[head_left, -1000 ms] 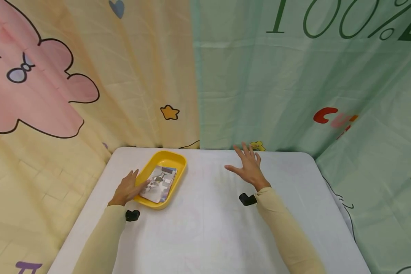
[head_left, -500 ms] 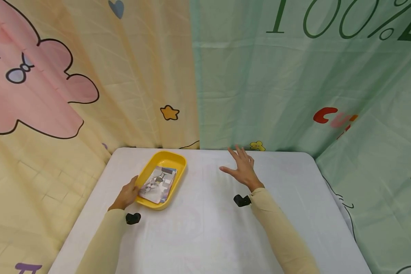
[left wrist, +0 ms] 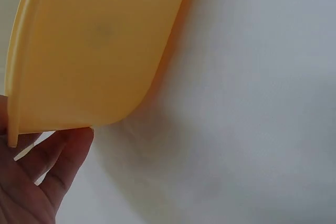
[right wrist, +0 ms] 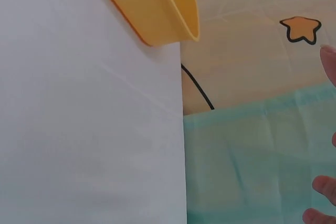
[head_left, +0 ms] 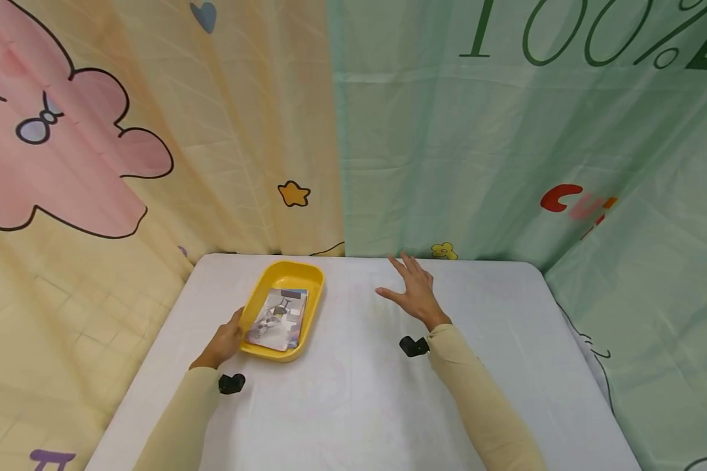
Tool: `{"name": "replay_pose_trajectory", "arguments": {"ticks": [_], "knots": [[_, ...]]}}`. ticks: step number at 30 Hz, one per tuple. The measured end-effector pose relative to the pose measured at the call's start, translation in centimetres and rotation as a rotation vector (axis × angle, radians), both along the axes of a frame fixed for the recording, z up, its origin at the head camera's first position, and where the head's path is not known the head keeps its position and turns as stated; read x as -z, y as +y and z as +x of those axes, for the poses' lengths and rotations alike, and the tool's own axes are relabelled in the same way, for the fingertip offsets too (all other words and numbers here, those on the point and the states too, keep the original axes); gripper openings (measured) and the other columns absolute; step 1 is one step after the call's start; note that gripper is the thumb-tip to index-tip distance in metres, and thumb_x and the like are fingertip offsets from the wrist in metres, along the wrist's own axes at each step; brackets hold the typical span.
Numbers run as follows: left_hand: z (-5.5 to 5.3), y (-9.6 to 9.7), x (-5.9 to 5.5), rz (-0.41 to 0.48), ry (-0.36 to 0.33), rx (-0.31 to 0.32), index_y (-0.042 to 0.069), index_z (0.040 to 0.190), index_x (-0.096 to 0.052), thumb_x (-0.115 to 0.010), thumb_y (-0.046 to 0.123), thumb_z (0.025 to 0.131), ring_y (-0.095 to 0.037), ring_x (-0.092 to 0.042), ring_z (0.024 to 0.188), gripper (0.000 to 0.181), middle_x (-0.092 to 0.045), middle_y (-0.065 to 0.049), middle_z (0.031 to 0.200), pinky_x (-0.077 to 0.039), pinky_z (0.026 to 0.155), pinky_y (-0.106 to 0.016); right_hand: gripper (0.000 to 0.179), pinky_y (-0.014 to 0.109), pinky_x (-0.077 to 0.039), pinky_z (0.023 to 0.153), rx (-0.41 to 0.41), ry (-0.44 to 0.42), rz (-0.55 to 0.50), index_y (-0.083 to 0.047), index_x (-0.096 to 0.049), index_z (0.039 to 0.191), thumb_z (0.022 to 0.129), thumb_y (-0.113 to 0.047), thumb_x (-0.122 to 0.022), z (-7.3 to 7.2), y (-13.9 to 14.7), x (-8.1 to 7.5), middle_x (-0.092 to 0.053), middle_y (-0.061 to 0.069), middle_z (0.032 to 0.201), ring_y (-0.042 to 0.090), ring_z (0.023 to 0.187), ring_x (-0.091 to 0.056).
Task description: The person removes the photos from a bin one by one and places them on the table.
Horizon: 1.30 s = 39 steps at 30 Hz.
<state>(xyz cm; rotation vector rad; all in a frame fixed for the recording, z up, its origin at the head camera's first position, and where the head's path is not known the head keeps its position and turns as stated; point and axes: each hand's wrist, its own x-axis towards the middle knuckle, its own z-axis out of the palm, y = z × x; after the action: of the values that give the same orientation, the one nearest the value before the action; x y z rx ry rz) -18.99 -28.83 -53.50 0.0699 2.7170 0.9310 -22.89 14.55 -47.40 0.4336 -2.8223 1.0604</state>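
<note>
A yellow plastic tray [head_left: 291, 273] sits at the back left of the table, slanted, and holds a thin stack of printed cards or leaflets [head_left: 278, 318]. My left hand [head_left: 225, 339] grips the tray's left wall. In the left wrist view, fingers of that hand [left wrist: 50, 171] bend against the outside of the tray [left wrist: 100, 51]; the thumb is mostly out of sight. Right of the tray, apart from it, my right hand [head_left: 416, 294] hovers with spread fingers and holds nothing. Several of its fingertips [right wrist: 324, 186] show at the edge of the right wrist view.
The table [head_left: 342, 405] has a white cover and rounded back corners. Behind it hang a cream curtain [head_left: 241, 163] and a green curtain [head_left: 418, 163], both with printed figures. Each wrist carries a small black camera mount [head_left: 232, 384].
My left thumb has drawn back from over the cards to the tray's rim, and the hand now grips it. The tray has shifted slightly right. My right hand has moved left.
</note>
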Motion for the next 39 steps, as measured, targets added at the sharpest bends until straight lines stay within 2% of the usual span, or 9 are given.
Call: {"name": "replay_pose_trajectory", "arguments": {"ticks": [5,8,12,15,18,22,24,30,39], "knots": [[0.4,0.9,0.1,0.016,-0.045,-0.018,-0.012,0.148,-0.009,-0.028,0.0,0.098,-0.05,-0.033,0.131,0.054,-0.027,-0.041,0.143,-0.022,0.11,-0.061,0.084,0.062,-0.011,0.11,-0.007,-0.017,-0.002,-0.013,-0.035,0.15,0.085,-0.052,-0.068,-0.1,-0.4,0.1,-0.022,0.015,0.158,0.038,0.144,-0.017],[0.7,1.4,0.3,0.024,-0.054,-0.017,-0.012,0.148,-0.007,-0.027,0.001,0.099,-0.049,-0.033,0.131,0.055,-0.026,-0.041,0.144,-0.021,0.111,-0.06,0.083,0.062,-0.012,0.111,-0.01,-0.022,-0.017,-0.012,-0.035,0.15,0.085,-0.051,-0.069,-0.1,-0.6,0.2,-0.023,0.014,0.158,0.036,0.144,-0.018],[1.1,2.2,0.5,0.023,-0.017,0.015,-0.014,0.147,-0.008,-0.03,-0.001,0.098,-0.049,-0.036,0.13,0.055,-0.029,-0.042,0.142,-0.022,0.11,-0.06,0.082,0.062,-0.013,0.111,-0.017,-0.027,-0.025,-0.011,-0.035,0.15,0.085,-0.049,-0.069,-0.2,-1.0,0.2,-0.025,0.014,0.157,0.035,0.144,-0.019],[1.6,3.0,0.5,0.029,0.004,0.036,-0.016,0.146,-0.008,-0.031,-0.003,0.097,-0.05,-0.032,0.133,0.056,-0.027,-0.041,0.143,-0.021,0.111,-0.06,0.082,0.061,-0.014,0.111,-0.015,-0.035,-0.019,-0.011,-0.036,0.15,0.085,-0.049,-0.069,-0.2,-1.4,0.3,-0.026,0.014,0.157,0.035,0.144,-0.021],[2.1,3.9,0.6,0.041,0.022,0.046,-0.017,0.146,-0.008,-0.032,-0.004,0.097,-0.049,-0.035,0.131,0.056,-0.028,-0.041,0.144,-0.021,0.111,-0.059,0.081,0.06,-0.015,0.112,-0.018,-0.041,-0.014,-0.011,-0.037,0.149,0.085,-0.049,-0.07,-0.4,-2.0,0.5,-0.027,0.015,0.156,0.035,0.143,-0.023],[2.6,5.1,0.7,0.05,0.062,0.052,-0.019,0.144,-0.01,-0.034,-0.005,0.097,-0.047,-0.04,0.128,0.055,-0.031,-0.041,0.141,-0.024,0.109,-0.059,0.079,0.058,-0.016,0.113,-0.029,-0.056,-0.026,-0.013,-0.039,0.148,0.085,-0.048,-0.07,-0.5,-2.7,0.9,-0.029,0.013,0.156,0.034,0.142,-0.026],[2.9,5.6,0.7,0.051,0.082,0.054,-0.02,0.144,-0.01,-0.035,-0.006,0.097,-0.05,-0.036,0.131,0.055,-0.032,-0.042,0.141,-0.024,0.109,-0.059,0.077,0.057,-0.017,0.113,-0.035,-0.058,-0.034,-0.012,-0.04,0.148,0.085,-0.046,-0.07,-0.5,-3.1,1.1,-0.03,0.014,0.155,0.035,0.141,-0.028],[3.5,6.7,1.1,0.058,0.101,0.048,-0.021,0.143,-0.01,-0.035,-0.006,0.098,-0.05,-0.034,0.132,0.054,-0.032,-0.042,0.141,-0.024,0.11,-0.058,0.073,0.055,-0.017,0.114,-0.045,-0.094,-0.047,-0.011,-0.043,0.146,0.086,-0.041,-0.071,-0.7,-4.7,1.5,-0.033,0.013,0.153,0.033,0.14,-0.029],[4.4,7.9,1.3,0.083,0.141,0.063,-0.022,0.142,-0.012,-0.039,-0.005,0.098,-0.05,-0.036,0.131,0.055,-0.033,-0.042,0.14,-0.027,0.108,-0.058,0.07,0.052,-0.019,0.115,-0.072,-0.126,-0.041,-0.013,-0.046,0.144,0.085,-0.041,-0.072,-1.0,-7.4,2.2,-0.038,0.011,0.151,0.031,0.138,-0.033]]}}
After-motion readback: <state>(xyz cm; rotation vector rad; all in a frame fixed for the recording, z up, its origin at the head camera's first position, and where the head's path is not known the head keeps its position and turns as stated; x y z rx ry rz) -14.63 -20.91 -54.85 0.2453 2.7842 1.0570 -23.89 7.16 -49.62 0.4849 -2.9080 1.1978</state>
